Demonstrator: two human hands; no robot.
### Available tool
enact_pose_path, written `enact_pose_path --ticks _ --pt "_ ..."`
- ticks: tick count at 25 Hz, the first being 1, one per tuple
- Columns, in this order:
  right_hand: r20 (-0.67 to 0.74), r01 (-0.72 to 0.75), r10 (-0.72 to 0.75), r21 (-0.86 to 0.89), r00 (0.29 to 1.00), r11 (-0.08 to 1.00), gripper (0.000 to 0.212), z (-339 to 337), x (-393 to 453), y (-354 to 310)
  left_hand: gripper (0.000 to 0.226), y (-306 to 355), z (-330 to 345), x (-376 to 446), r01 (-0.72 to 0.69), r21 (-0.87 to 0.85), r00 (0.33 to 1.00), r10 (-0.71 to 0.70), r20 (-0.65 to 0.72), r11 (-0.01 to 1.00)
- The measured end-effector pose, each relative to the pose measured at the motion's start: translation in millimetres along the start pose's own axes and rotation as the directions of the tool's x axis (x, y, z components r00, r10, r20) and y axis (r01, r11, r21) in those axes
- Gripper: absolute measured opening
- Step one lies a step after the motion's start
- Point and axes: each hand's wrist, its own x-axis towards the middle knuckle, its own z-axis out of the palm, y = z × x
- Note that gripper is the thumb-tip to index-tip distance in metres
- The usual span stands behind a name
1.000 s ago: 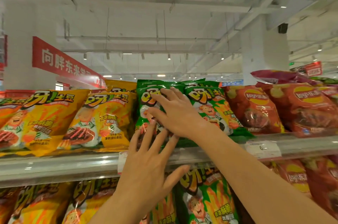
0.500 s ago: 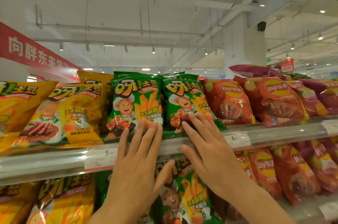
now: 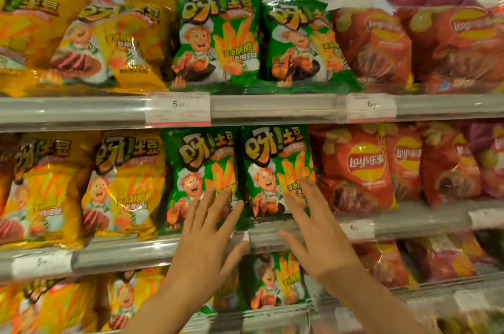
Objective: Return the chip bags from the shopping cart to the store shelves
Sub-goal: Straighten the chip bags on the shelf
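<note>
Your left hand (image 3: pixel 208 227) and your right hand (image 3: pixel 313 227) are both released, the fingers straight and spread, and they grasp nothing; no bag is carried at this moment. I take the middle rail (image 3: pixel 272 235) as the landmark; both hands are in front of it, the palms at its level and the fingertips above it.

Just above the rail stand two green bags, upright and side by side; the left green bag (image 3: pixel 199 170) is under your left fingertips, and the right green bag (image 3: pixel 275 167) is under your right fingertips. Whether the fingers really touch the foil or only hover before it, I cannot tell, because the picture is blurred there. I judge that the flat hands serve to push the bags back and to keep them upright with the print to the front; an open palm does not crush the chips.

Left of the green bags, above the same rail, stand yellow bags (image 3: pixel 122 186); right of them stand red bags (image 3: pixel 360 167); so each sort keeps its own column. The cart is not in view; I judge this bag is already returned.
</note>
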Motion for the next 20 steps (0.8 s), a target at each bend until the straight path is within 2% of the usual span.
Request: enact_pose_path --ticks 3,7,9,11,13,16,19,20 --pt "-0.022 -0.017 0.017 -0.010 1.000 1.000 0.074 9.7 2.2 -0.4 0.067 1.6 4.9 -0.2 -0.005 -0.007 1.000 0.005 -0.021 1.000" --pt "-0.049 0.036 -0.027 0.197 0.998 0.980 0.072 16.3 0.4 -5.5 0.069 11.4 3.6 2.8 0.059 -0.026 0.998 -0.059 -0.009 0.998" --pt "-0.076 0.091 -0.068 0.344 0.995 0.935 0.061 9.5 0.4 0.7 0.068 23.0 0.2 7.3 0.068 -0.022 0.997 -0.068 -0.022 0.997" --pt "-0.182 0.100 -0.014 0.472 0.983 0.876 0.044 -8.3 6.7 17.7 0.065 37.2 -1.1 15.8 0.004 -0.009 0.999 -0.004 -0.041 1.000" --pt "-0.215 -0.006 0.117 0.458 0.970 0.889 0.042 -24.7 20.1 35.3 0.061 50.8 -0.2 26.4 -0.058 -0.007 0.998 0.058 -0.011 0.998" --pt "-0.053 -0.210 0.251 0.398 0.967 0.893 0.050 -33.1 41.7 36.0 0.065 63.0 1.1 41.2 -0.035 0.065 0.997 0.030 0.076 0.997" --pt "-0.057 -0.245 0.266 0.242 0.962 0.939 0.048 -27.9 53.0 29.5 0.068 69.4 2.0 43.3 -0.039 0.089 0.997 0.032 0.076 0.995" --pt "-0.037 -0.250 0.267 0.243 0.963 0.937 0.049 -26.8 51.9 32.2 0.068 69.7 1.4 43.2 -0.040 0.090 0.998 0.035 0.058 0.995"
